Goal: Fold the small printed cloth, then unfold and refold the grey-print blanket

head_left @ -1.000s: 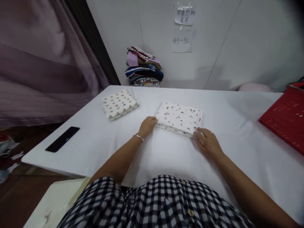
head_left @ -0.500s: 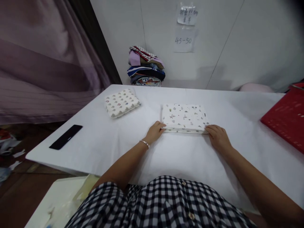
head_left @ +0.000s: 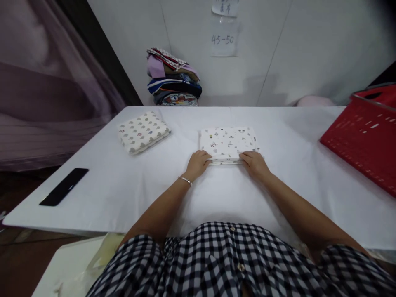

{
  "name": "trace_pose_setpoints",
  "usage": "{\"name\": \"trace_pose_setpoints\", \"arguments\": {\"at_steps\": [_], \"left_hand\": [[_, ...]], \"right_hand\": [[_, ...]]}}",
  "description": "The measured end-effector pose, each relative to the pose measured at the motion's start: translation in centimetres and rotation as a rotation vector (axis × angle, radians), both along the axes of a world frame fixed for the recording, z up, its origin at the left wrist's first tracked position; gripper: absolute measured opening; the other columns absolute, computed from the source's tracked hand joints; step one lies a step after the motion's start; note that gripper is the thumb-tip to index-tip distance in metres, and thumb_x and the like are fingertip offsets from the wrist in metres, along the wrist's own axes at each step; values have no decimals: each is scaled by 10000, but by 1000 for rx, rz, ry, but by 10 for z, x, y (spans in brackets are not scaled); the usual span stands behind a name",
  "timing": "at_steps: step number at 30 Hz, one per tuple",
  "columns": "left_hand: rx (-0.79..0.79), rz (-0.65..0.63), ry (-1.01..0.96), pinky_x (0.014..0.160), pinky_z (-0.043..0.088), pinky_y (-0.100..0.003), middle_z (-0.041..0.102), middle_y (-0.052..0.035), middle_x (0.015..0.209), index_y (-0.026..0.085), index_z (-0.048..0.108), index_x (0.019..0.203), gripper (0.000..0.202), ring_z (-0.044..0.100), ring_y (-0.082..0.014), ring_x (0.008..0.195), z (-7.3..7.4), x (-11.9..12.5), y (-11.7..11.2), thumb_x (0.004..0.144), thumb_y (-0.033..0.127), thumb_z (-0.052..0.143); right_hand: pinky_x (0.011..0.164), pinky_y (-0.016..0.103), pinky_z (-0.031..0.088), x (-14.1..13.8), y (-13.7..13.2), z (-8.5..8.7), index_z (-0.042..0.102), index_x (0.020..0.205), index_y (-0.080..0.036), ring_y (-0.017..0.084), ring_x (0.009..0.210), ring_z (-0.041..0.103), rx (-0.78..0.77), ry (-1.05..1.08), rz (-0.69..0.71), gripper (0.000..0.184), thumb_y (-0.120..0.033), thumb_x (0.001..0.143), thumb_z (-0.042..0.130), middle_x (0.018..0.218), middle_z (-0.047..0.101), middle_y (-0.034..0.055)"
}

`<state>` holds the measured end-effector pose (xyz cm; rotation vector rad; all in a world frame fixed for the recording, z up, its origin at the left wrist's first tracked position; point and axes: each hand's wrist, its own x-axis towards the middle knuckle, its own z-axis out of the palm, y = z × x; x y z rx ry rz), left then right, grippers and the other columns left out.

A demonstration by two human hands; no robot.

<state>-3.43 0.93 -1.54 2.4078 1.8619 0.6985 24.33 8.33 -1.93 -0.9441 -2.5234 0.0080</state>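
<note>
A folded white cloth with small printed figures [head_left: 228, 141] lies flat in the middle of the white table [head_left: 291, 177]. My left hand [head_left: 198, 163], with a thin bracelet on the wrist, rests at the cloth's near left corner, fingers curled against its edge. My right hand [head_left: 253, 163] sits at the near edge towards the right, fingers bent onto the cloth. Both hands press on the cloth's near side; it stays on the table.
A second folded cloth with a heart print [head_left: 142, 132] lies at the left back. A black phone [head_left: 64, 192] sits near the table's left edge. A red basket [head_left: 365, 136] stands at the right. Folded garments [head_left: 173, 82] are stacked against the wall.
The printed cloth has been turned square to me and drawn slightly nearer. My right hand slid from the cloth's right corner inwards along the near edge. The camera view shifted.
</note>
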Motion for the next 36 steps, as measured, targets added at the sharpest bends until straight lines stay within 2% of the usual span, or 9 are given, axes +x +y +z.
{"name": "trace_pose_setpoints", "arguments": {"at_steps": [6,14,20,26,36], "left_hand": [[-11,10,8,807,388,-357,597,-52,972,211,625,976,187,499,-208,928,-1,-2,2,847,263,501],[23,-12,85,825,369,-367,590,-58,1028,214,588,1052,236,496,-218,954,4,20,8,848,307,516],[-9,-63,71,787,390,-337,607,-58,968,202,608,1002,243,511,-194,913,1,15,15,903,309,413],[-2,-7,66,762,391,-337,593,-62,894,201,615,967,278,509,-194,862,2,14,15,915,325,371],[-10,-29,83,785,385,-348,588,-65,964,210,589,1047,272,495,-205,910,0,16,9,901,350,408]], "right_hand": [[780,376,400,3,2,-4,633,1039,-196,227,911,516,-17,73,-30,294,-211,885,383,1030,627,84],[808,379,378,-15,2,-1,599,1089,-182,242,992,487,-31,17,26,269,-244,874,451,1092,595,97],[778,355,388,-16,11,-8,634,1017,-200,219,933,506,-49,60,43,241,-232,882,438,1033,622,75],[764,349,388,-17,11,-10,648,978,-194,215,890,506,-44,84,18,242,-243,890,427,982,632,80],[824,378,403,-8,8,-2,587,1104,-203,236,989,488,-79,29,129,272,-255,870,458,1088,584,94]]}}
